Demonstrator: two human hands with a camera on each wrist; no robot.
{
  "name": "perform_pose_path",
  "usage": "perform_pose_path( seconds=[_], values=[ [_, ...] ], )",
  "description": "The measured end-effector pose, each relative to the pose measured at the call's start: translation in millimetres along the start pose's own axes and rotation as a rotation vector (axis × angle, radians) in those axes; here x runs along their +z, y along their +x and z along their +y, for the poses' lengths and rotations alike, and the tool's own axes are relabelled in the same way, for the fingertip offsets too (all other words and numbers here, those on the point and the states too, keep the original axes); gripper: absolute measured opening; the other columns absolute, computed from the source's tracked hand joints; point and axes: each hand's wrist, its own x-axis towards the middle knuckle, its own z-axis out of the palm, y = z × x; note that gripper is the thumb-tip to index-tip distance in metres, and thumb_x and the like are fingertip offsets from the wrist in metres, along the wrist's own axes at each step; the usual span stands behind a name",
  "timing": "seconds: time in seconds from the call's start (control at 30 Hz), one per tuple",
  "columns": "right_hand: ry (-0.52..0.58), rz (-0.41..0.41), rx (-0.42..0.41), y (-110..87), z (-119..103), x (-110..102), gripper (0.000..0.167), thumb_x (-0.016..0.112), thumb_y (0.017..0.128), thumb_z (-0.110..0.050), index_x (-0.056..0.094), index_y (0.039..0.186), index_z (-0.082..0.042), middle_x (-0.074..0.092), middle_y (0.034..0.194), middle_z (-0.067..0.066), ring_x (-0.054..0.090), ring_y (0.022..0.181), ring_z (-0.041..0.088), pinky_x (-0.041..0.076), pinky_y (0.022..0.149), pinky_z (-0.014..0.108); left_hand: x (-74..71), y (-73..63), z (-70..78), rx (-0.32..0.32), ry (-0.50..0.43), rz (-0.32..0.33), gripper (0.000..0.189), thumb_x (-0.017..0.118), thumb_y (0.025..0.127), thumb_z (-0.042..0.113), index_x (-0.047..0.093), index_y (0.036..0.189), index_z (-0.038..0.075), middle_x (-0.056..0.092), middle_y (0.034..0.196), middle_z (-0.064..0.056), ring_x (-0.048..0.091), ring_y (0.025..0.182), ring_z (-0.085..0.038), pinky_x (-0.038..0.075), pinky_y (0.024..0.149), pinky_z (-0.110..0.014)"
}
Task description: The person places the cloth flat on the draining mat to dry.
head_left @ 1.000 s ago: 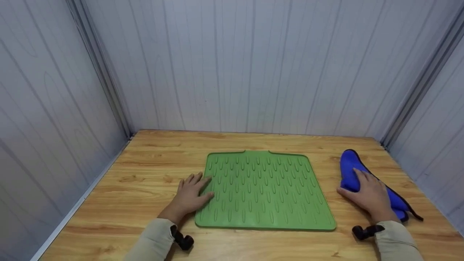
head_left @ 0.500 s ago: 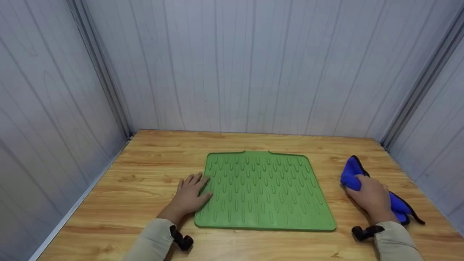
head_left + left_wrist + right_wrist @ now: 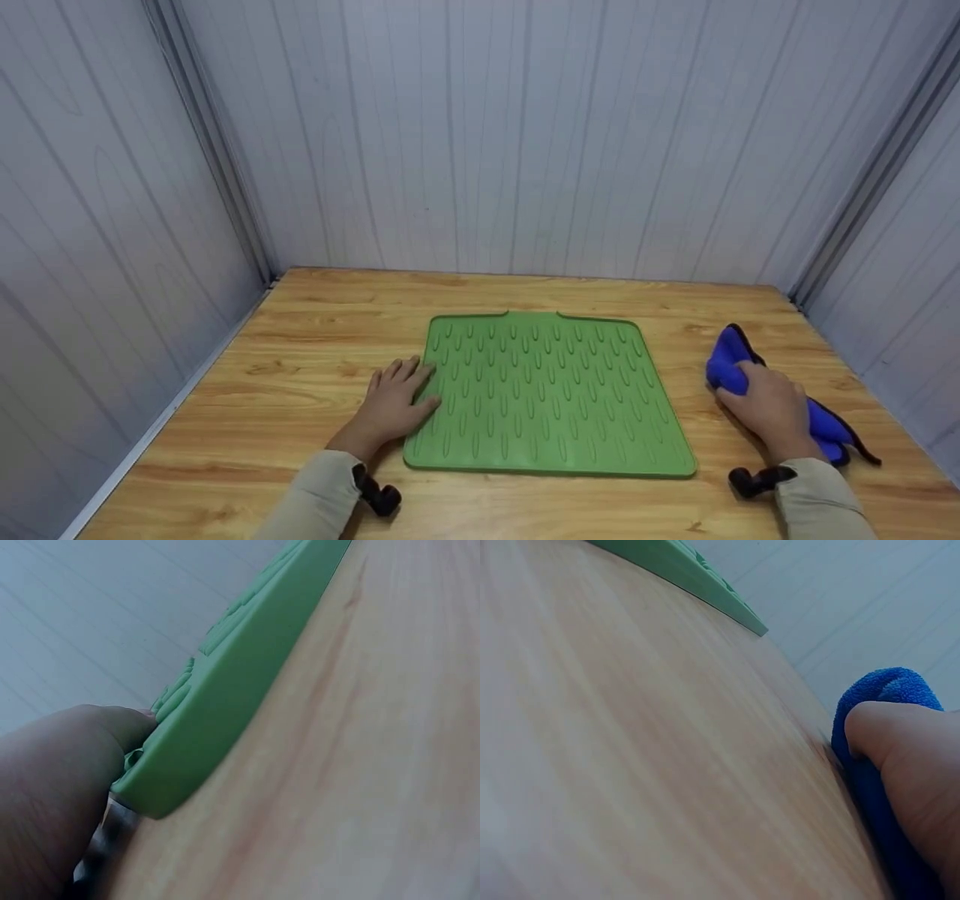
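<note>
A green ridged mat (image 3: 540, 397) with a raised rim and a tab at its far edge lies flat on the wooden table. My left hand (image 3: 391, 405) rests at the mat's left edge with fingers spread, thumb and forefinger over the rim; the left wrist view has the thumb on the ridged top of the mat (image 3: 225, 697). To the right of the mat, my right hand (image 3: 769, 405) grips a blue cloth (image 3: 726, 367) with dark edging, bunched under the palm. In the right wrist view the thumb presses into the blue cloth (image 3: 889, 682), and the other fingers are hidden.
Pale panelled walls (image 3: 480, 135) enclose the wooden table (image 3: 300, 337) at the back and both sides. Each wrist wears a black strap with a small camera (image 3: 382, 501). The cloth's dark-edged tail trails toward the table's right side.
My right hand's fingers have curled in and bunched up the blue cloth, which lay flatter under them before. The left hand and the mat have stayed in place.
</note>
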Motion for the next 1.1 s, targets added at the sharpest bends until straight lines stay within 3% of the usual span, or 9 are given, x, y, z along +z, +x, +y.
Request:
perform_pose_path(
  seconds=[0.17,0.43,0.83,1.1],
  values=[
    [0.008,0.037,-0.02,-1.9,-0.5,1.5,0.068,0.071,0.09,-0.043,0.056,0.134,0.006,0.057,0.13,0.036,0.053,0.113,0.057,0.031,0.093,0.073,0.3,0.3,0.2,-0.004,-0.004,-0.007,0.062,0.054,0.103,0.044,0.042,0.156,0.014,0.029,0.163,-0.018,0.018,0.151,-0.044,0.006,0.118,-0.065],
    [-0.006,0.085,-0.043,-2.4,-1.7,3.3,0.079,0.064,0.09,-0.064,0.059,0.136,0.0,0.059,0.132,0.031,0.054,0.113,0.056,0.032,0.092,0.074,-0.7,-0.3,1.2,-0.005,0.006,-0.014,0.062,0.054,0.103,0.043,0.041,0.156,0.013,0.029,0.163,-0.018,0.018,0.151,-0.044,0.007,0.118,-0.065],
    [0.098,0.064,-0.033,-4.4,-7.5,-10.5,0.077,0.061,0.096,-0.057,0.051,0.141,0.004,0.051,0.138,0.034,0.049,0.121,0.056,0.038,0.095,0.071,-1.3,-1.2,3.2,-0.012,0.004,-0.012,0.061,0.054,0.103,0.041,0.042,0.155,0.012,0.03,0.162,-0.019,0.019,0.151,-0.044,0.007,0.119,-0.065],
    [0.125,0.088,-0.005,-0.8,-14.9,-20.7,0.073,0.06,0.097,-0.056,0.053,0.14,0.002,0.055,0.133,0.033,0.054,0.114,0.056,0.042,0.088,0.07,-1.7,-0.5,2.8,-0.021,0.009,-0.016,0.061,0.053,0.103,0.042,0.041,0.156,0.014,0.029,0.163,-0.018,0.017,0.151,-0.043,0.006,0.119,-0.063]
  ],
)
